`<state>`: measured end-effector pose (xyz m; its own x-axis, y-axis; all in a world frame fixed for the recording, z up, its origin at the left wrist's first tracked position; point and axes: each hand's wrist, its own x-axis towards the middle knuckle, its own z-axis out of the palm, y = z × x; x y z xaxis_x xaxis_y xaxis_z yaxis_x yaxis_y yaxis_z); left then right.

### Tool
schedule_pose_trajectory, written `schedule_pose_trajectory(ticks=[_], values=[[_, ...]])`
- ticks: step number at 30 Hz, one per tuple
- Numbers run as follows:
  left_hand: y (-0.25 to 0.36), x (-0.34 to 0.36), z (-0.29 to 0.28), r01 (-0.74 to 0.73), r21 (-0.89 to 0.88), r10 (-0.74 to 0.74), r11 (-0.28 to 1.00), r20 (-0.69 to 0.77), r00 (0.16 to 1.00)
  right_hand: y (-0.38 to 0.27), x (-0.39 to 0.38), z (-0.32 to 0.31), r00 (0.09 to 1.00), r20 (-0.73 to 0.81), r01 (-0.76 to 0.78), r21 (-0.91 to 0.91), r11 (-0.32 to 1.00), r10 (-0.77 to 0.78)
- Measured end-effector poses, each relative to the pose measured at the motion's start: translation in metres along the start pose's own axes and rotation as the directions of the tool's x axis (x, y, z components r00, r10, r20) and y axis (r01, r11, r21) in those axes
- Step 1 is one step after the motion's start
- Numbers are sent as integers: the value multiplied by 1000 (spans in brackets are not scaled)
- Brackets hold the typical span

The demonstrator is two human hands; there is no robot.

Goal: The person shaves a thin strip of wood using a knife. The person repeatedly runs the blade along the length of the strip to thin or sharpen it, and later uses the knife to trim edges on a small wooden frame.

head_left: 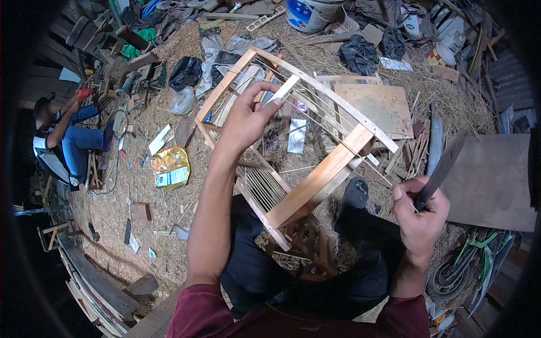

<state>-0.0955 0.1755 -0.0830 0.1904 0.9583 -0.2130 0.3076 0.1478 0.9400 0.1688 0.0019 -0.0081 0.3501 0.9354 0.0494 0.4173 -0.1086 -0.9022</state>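
— While your left hand (243, 121) pinches a pale slat (282, 90) atop the wooden cage frame (318, 180) over your knees, how far along?

— Part-barred; your right hand (420, 217) grips a dark blade (442, 169).

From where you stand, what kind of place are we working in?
Most likely a small, cluttered woodworking workshop. The floor is deep in shavings and offcuts, the left hand holds a strip at a half-built wooden slatted frame, the right hand grips a dark blade, and boards lie about.
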Motion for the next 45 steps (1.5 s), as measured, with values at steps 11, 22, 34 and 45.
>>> schedule_pose_trajectory(ticks=[11,22,34,45], values=[[4,-4,0,9,51,-8,999,-12,1000,1,-2,0,1000,-12,-5,21,1000,5],[3,-1,-1,-1,65,2,998,-15,1000,3,3,3,993,-88,-68,71,995,74],[-2,4,4,-174,156,189,972,-88,978,16,13,5,979,-99,-173,72,982,180],[6,3,8,-115,360,194,926,-190,962,15,16,6,983,-29,-176,78,981,179]])
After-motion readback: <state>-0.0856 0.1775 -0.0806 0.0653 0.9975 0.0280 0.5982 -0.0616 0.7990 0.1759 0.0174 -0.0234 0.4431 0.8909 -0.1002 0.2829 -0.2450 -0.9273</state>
